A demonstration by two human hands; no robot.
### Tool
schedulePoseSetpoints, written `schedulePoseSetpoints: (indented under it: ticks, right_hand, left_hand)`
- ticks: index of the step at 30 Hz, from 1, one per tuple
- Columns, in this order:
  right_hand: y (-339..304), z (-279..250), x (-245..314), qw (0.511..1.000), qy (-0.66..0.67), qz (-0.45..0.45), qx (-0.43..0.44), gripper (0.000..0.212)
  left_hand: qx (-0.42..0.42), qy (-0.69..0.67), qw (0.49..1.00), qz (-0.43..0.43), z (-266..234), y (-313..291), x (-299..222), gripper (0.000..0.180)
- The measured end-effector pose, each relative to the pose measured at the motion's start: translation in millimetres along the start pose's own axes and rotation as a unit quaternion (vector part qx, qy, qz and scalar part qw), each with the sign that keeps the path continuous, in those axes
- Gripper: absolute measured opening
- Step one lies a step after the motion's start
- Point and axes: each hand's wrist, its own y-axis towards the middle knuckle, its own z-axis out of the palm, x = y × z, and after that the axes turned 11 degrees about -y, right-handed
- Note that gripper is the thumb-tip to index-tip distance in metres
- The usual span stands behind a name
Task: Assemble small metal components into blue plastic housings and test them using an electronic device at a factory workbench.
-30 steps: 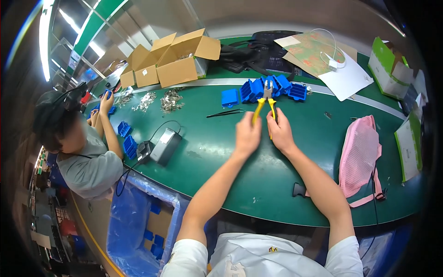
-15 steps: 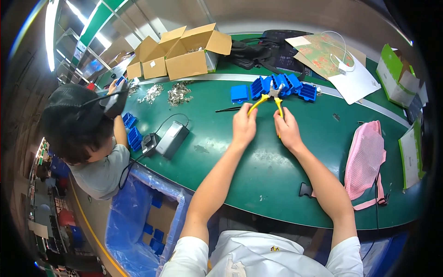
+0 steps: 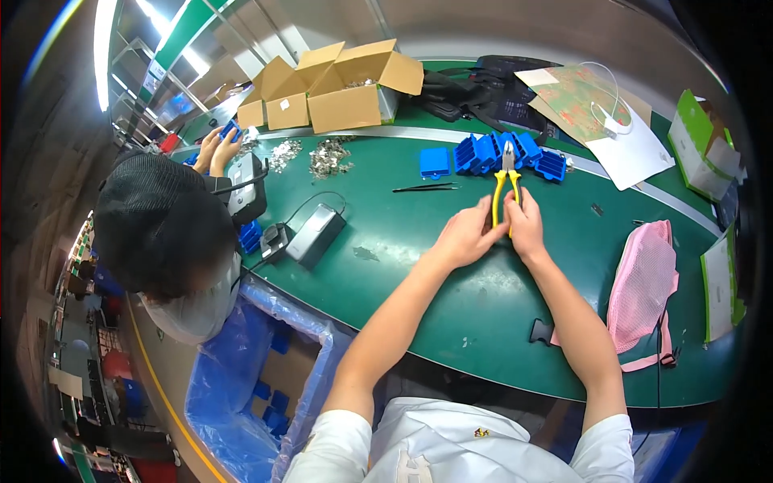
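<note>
A pair of pliers (image 3: 505,181) with yellow-and-black handles points away from me above the green table, its metal jaws together. My right hand (image 3: 526,227) is wrapped around the right handle. On the other side, my left hand (image 3: 469,233) has its fingers and thumb at the lower part of the left handle; the handles' ends are partly hidden. Just past the jaws, several blue plastic boxes with compartments (image 3: 475,154) stand in a row. To their left lies a flat blue piece (image 3: 435,162), with black tweezers (image 3: 425,187) nearer to me.
Loose metal parts (image 3: 329,157) lie in piles before open cardboard boxes (image 3: 346,109). A co-worker (image 3: 165,225) at left holds a blue piece. A grey-black device (image 3: 316,235), a pink mesh bag (image 3: 642,282) and a blue-lined bin (image 3: 233,386) surround my place.
The pliers' spread handles have come together and their jaws have closed. My hands have drawn nearer each other. The view has shifted, and the co-worker's head has turned and lowered.
</note>
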Motion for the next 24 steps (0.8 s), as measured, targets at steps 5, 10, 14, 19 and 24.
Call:
schedulePoseSetpoints:
  ticks: [5, 10, 14, 19, 24]
  right_hand:
    - [-3.7, -7.2, 0.0, 0.996, -0.064, 0.056, 0.025, 0.01]
    - [-6.9, 4.7, 13.9, 0.987, -0.139, 0.028, 0.07, 0.015]
    - [-8.3, -1.2, 14.3, 0.984, -0.159, 0.021, 0.075, 0.015]
    - [-9.9, 0.5, 12.9, 0.988, -0.117, 0.032, 0.099, 0.015]
    - [-9.6, 1.0, 13.1, 0.987, -0.116, 0.043, 0.1, 0.014]
  left_hand:
    - [-0.251, 0.133, 0.957, 0.053, -110.3, -40.7, 12.3, 0.031]
    - [-0.258, 0.427, 0.859, -0.117, -203.5, -117.8, 43.4, 0.063]
    - [-0.227, 0.425, 0.856, -0.185, -188.2, -118.9, 53.2, 0.066]
    - [-0.24, 0.434, 0.848, -0.185, -179.7, -122.2, 47.5, 0.061]
    - [-0.279, 0.484, 0.817, -0.147, -159.1, -134.0, 39.1, 0.068]
